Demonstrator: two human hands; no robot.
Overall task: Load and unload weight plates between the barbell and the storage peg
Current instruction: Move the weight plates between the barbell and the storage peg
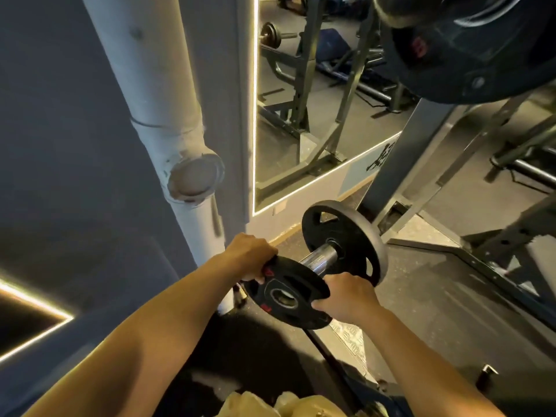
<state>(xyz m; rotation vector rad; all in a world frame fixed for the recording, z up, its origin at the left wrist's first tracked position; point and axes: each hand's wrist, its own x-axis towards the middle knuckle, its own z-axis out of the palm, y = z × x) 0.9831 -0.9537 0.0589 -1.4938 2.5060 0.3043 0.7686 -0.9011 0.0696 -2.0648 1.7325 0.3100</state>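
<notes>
I hold a small black weight plate (pixel 288 291) with red markings in both hands, low in the middle of the head view. My left hand (pixel 251 255) grips its far left rim and my right hand (pixel 346 296) grips its right rim. The plate's centre hole faces me, just off the end of a chrome sleeve (pixel 320 260). A larger black plate (pixel 346 239) with grip holes sits further in on that sleeve. Whether the sleeve belongs to the barbell or the storage peg, I cannot tell.
A white pipe (pixel 168 115) with a capped joint runs down the wall on the left. A lit mirror (pixel 301 115) stands behind. A big black plate (pixel 469 52) hangs at the top right above the grey rack frame (pixel 400 170). Dark rubber floor lies below.
</notes>
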